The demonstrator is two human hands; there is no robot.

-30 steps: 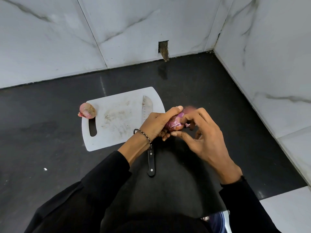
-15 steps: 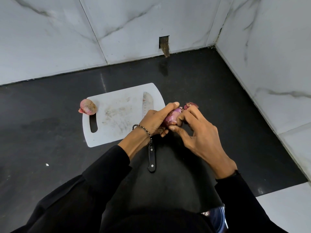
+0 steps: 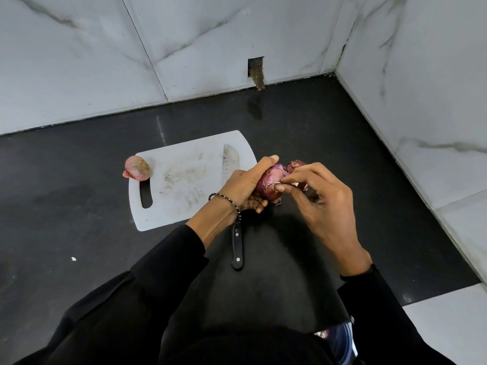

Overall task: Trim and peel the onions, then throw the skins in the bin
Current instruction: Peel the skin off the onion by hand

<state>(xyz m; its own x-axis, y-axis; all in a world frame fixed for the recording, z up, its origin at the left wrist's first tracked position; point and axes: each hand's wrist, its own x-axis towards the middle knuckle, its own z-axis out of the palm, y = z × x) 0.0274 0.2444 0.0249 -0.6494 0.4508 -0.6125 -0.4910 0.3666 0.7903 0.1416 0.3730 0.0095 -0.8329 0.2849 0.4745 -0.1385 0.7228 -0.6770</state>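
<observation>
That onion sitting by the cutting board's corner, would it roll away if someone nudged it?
Probably: the onion is round and rests half on the corner of the cutting board, so a push could send it rolling. Its skin looks dry and papery, so it may flake under the fingers.

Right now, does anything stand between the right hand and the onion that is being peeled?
Nothing visible does. The right hand pinches loose skin on the onion, which the left hand grips.

Glossy black stone surface (image 3: pixel 79 206) running back to a corner of white, grey-veined marble wall tiles (image 3: pixel 184 48), with a small rectangular cut-out (image 3: pixel 255 68) low in the back wall and a pale slab (image 3: pixel 448 325) at near right.
</observation>
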